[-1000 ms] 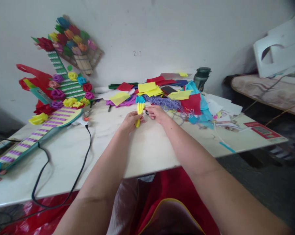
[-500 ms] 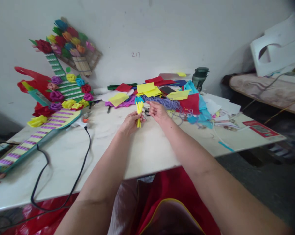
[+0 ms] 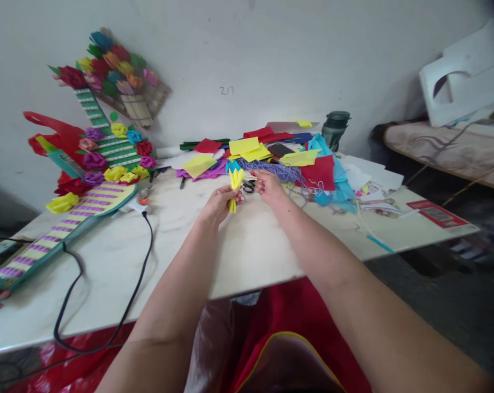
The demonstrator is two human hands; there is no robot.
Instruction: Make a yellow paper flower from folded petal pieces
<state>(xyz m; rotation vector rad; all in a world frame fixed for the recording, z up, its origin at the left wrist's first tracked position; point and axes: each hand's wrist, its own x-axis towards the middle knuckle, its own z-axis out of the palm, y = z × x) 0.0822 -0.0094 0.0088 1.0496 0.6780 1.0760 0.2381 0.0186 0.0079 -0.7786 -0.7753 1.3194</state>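
Observation:
My left hand (image 3: 219, 203) is closed around a folded yellow paper piece (image 3: 234, 184) that stands upright above the white table (image 3: 247, 245). Its top fans out into narrow strips. My right hand (image 3: 270, 187) hovers just to the right of the paper, fingers curled and pinched near a pair of scissors (image 3: 249, 186) lying on the table. What the right fingers hold, if anything, I cannot make out. A tangle of purple yarn (image 3: 277, 171) lies right behind that hand.
Coloured paper sheets (image 3: 247, 146) and red and blue felt (image 3: 326, 172) pile up at the back. A guitar-shaped craft with paper flowers (image 3: 87, 180) fills the left side. A black cable (image 3: 107, 284) loops over the near left. A dark green jar (image 3: 337, 128) stands by the wall.
The right hand has drawn slightly right, away from the yellow paper, uncovering the scissors between the hands. The left hand keeps the paper upright in the same spot.

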